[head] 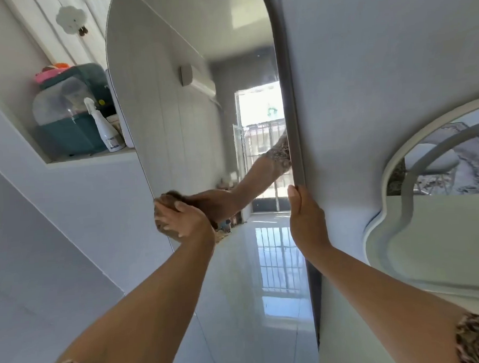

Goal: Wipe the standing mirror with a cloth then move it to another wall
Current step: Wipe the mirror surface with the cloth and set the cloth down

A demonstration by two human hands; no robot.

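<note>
A wall niche [65, 160] is set into the white wall at upper left. Inside it stands a teal storage box [71, 118] with a clear domed front, and pink and orange items [50, 71] rest on the box's top. A white spray bottle [105, 127] stands just in front of the box, at the niche's right end. Above the niche, a cloud-shaped ornament [70, 18] hangs on pale panelling. Well to the niche's right, a curvy white-framed wall mirror [384, 218] hangs on the same wall.
</note>
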